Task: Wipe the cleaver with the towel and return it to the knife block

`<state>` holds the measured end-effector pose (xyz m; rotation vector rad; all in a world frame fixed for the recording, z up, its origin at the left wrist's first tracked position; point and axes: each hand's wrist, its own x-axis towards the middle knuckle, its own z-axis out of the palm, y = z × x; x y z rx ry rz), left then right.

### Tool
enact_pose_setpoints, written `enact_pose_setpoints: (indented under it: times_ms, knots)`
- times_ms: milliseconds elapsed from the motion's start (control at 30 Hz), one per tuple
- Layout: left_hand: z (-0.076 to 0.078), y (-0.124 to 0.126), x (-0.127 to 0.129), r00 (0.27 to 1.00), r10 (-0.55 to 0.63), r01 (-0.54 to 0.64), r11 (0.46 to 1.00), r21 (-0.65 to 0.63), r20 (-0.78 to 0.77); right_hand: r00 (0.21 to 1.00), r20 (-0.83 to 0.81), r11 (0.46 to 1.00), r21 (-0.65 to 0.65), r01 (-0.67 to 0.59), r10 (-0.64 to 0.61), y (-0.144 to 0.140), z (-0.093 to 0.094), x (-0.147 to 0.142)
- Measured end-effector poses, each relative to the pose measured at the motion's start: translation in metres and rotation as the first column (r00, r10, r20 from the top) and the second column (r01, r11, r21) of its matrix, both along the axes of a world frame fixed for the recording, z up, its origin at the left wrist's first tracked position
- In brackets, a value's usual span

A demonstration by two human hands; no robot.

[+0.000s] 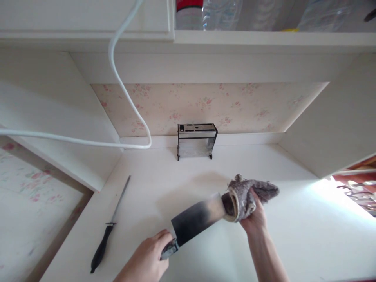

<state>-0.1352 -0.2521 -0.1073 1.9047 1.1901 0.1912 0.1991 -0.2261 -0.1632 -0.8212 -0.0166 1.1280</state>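
Observation:
My left hand [154, 252] is closed round the handle of a cleaver [195, 220], whose broad blade points up and to the right above the white counter. The blade looks dark near the handle and bright, slightly blurred, towards its far end. In my right hand [256, 219] is a bunched grey-brown cloth [246, 196] with a pale edge, gripped from below and the right. The cloth lies right at the far end of the blade; whether it touches the steel I cannot tell. A honing steel [108, 231] with a black handle rests on the counter at the left.
At the back of the white counter [141, 199] stands a small black-framed metal holder [197, 143] with clear sides. A white cable [129, 98] hangs in front at the upper left. Overhead, a shelf [264, 38] holds plastic bottles; side panels bound the counter left and right.

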Motion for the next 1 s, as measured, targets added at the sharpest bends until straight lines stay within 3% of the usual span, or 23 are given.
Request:
enact_pose_setpoints:
  times_ms: [100, 200, 233, 300, 400, 467, 500, 567, 633, 700, 833, 900, 1000]
  knots:
    - [-0.002, -0.001, -0.016, 0.984, 0.126, -0.108, 0.984, -0.143, 0.123, 0.994, -0.013, 0.994, -0.014, 0.110, -0.110, -0.010, -0.001, 0.028]
    - [-0.008, -0.003, -0.022, 0.900, 0.291, -0.136, 0.895, -0.426, 0.324, 0.995, -0.031, 0.996, -0.017, 0.091, -0.091, -0.022, -0.012, 0.030]
    - [-0.012, -0.004, -0.021, 0.838, 0.348, -0.101, 0.857, -0.506, 0.421, 0.997, -0.037, 0.997, -0.014, 0.070, -0.070, -0.024, -0.018, 0.025]
    - [-0.022, -0.005, -0.015, 0.637, 0.443, 0.031, 0.803, -0.596, 0.631, 0.999, -0.051, 1.000, 0.006, -0.005, 0.006, -0.027, -0.026, 0.007]
    - [-0.040, -0.008, 0.004, 0.275, 0.504, 0.345, 0.743, -0.573, 0.819, 0.973, -0.062, 0.974, 0.049, -0.222, 0.224, -0.027, -0.028, -0.035]
    - [-0.048, -0.010, 0.020, 0.150, 0.533, 0.495, 0.688, -0.530, 0.833, 0.918, -0.078, 0.921, 0.053, -0.385, 0.388, -0.028, -0.019, -0.070]
    - [-0.051, -0.011, 0.027, 0.150, 0.553, 0.515, 0.664, -0.542, 0.819, 0.885, -0.082, 0.889, 0.055, -0.455, 0.458, -0.029, -0.012, -0.087]
    - [-0.050, -0.013, 0.040, 0.253, 0.601, 0.431, 0.632, -0.644, 0.758, 0.843, -0.054, 0.844, 0.084, -0.530, 0.535, -0.030, 0.005, -0.115]
    - [-0.044, -0.014, 0.048, 0.406, 0.632, 0.247, 0.619, -0.745, 0.660, 0.828, 0.040, 0.822, 0.107, -0.560, 0.559, -0.030, 0.021, -0.133]
    - [-0.037, -0.016, 0.052, 0.492, 0.647, 0.061, 0.643, -0.764, 0.583, 0.829, 0.156, 0.830, 0.075, -0.552, 0.537, -0.028, 0.033, -0.141]
    - [-0.032, -0.018, 0.054, 0.490, 0.655, -0.166, 0.718, -0.676, 0.575, 0.834, 0.312, 0.885, -0.059, -0.462, 0.456, -0.023, 0.043, -0.139]
    - [-0.034, -0.019, 0.054, 0.495, 0.655, -0.184, 0.721, -0.668, 0.570, 0.831, 0.328, 0.890, -0.078, -0.449, 0.448, -0.024, 0.043, -0.137]
    - [-0.037, -0.018, 0.050, 0.525, 0.666, -0.137, 0.680, -0.720, 0.530, 0.839, 0.317, 0.894, -0.081, -0.441, 0.442, -0.025, 0.041, -0.132]
